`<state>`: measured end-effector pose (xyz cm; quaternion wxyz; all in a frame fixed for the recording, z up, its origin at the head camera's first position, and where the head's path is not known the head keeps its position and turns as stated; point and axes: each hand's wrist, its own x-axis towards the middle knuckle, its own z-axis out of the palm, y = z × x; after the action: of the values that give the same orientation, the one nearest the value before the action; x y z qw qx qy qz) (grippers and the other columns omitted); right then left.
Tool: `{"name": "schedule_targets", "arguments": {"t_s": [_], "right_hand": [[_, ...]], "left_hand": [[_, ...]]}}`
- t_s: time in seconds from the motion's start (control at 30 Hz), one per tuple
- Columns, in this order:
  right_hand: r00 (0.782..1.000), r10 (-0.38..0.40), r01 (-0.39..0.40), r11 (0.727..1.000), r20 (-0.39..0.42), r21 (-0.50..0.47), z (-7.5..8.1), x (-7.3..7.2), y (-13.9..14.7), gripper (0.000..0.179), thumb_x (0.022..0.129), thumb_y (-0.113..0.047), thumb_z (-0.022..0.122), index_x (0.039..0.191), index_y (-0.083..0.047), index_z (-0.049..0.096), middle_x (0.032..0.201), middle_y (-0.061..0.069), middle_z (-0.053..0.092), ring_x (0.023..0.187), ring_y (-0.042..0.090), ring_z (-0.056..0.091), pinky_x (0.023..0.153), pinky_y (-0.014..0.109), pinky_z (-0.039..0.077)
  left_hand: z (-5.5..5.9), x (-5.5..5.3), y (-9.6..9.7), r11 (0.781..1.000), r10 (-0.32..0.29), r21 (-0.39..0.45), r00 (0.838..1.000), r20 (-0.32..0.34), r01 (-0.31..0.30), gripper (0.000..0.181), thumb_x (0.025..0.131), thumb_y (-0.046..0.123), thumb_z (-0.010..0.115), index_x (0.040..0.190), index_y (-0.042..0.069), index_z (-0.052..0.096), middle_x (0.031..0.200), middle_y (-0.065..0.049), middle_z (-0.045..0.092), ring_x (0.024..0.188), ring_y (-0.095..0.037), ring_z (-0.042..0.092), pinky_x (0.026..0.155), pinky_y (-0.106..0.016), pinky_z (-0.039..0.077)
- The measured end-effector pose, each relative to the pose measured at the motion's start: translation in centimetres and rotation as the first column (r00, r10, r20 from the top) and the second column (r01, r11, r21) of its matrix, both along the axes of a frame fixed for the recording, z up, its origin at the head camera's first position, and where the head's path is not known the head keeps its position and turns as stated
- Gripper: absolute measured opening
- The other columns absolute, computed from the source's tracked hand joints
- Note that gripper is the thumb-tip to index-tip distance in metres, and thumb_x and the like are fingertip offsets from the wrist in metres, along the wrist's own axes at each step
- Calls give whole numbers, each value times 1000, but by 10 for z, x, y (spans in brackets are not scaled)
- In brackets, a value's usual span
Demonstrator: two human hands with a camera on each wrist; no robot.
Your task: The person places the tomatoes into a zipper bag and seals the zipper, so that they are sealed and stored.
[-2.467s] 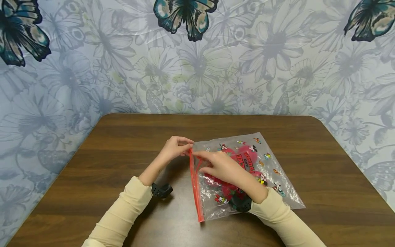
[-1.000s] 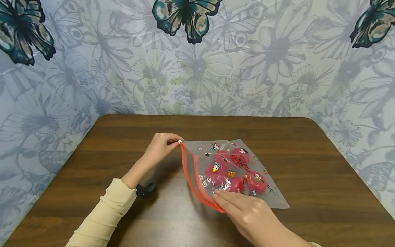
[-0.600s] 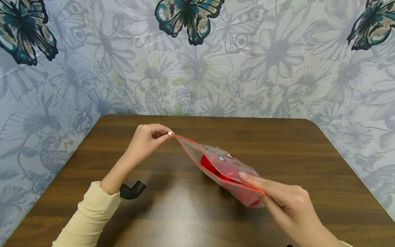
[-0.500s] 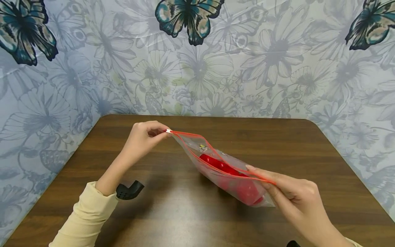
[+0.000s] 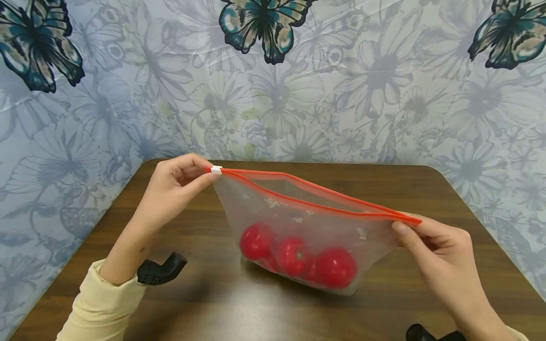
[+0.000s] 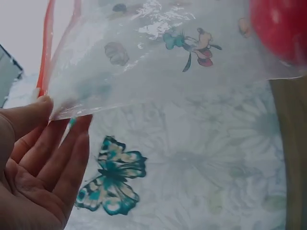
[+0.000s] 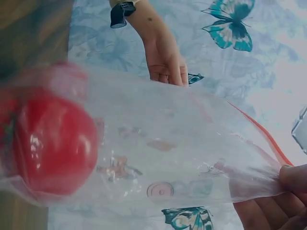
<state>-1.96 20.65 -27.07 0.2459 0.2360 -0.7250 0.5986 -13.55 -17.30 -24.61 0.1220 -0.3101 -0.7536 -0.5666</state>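
A clear zip bag (image 5: 273,208) with a red-orange zip edge hangs upright between both hands, its mouth parted in the middle. Several red tomatoes (image 5: 337,267) lie in its bottom, which is at or just over the table. My left hand (image 5: 168,189) pinches the zip's left end beside a white slider (image 5: 216,170). At the right end, my right hand (image 5: 445,258) pinches the bag's corner between thumb and fingers. Cartoon prints (image 6: 194,48) show on the plastic in the left wrist view. One tomato (image 7: 55,143) looms large through the plastic in the right wrist view.
The brown wooden table (image 5: 204,303) spreads beneath the bag. Behind it stands a wall covering (image 5: 256,109) with pale flowers and dark teal butterflies (image 5: 266,28). A black wrist device (image 5: 162,270) sits at the left wrist.
The bag lay flat on the table, then was raised and turned mouth-up, its edges parting. My left hand moved left and up; my right hand moved right, taking hold of the other corner.
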Motion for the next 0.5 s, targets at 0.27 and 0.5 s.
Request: {"name": "schedule_targets", "arguments": {"t_s": [0.27, 0.5], "right_hand": [[966, -10, 46, 990, 257, -134, 9, -28, -3, 14, 91, 5, 55, 94, 11, 67, 78, 12, 67, 67, 13, 59, 61, 22, 52], [963, 70, -22, 983, 260, -182, 4, -51, 1, 16, 93, 0, 54, 99, 5, 69, 82, 7, 68, 67, 12, 62, 63, 23, 53]], "left_hand": [[-5, -6, 6, 983, -89, 174, 987, 135, 65, 5, 88, -2, 63, 90, -4, 60, 84, -14, 70, 76, -25, 68, 66, -29, 53], [-9, -12, 14, 976, -24, 219, 984, 177, -15, 7, 88, 3, 64, 91, -4, 63, 83, -14, 70, 74, -26, 68, 66, -31, 54]]}}
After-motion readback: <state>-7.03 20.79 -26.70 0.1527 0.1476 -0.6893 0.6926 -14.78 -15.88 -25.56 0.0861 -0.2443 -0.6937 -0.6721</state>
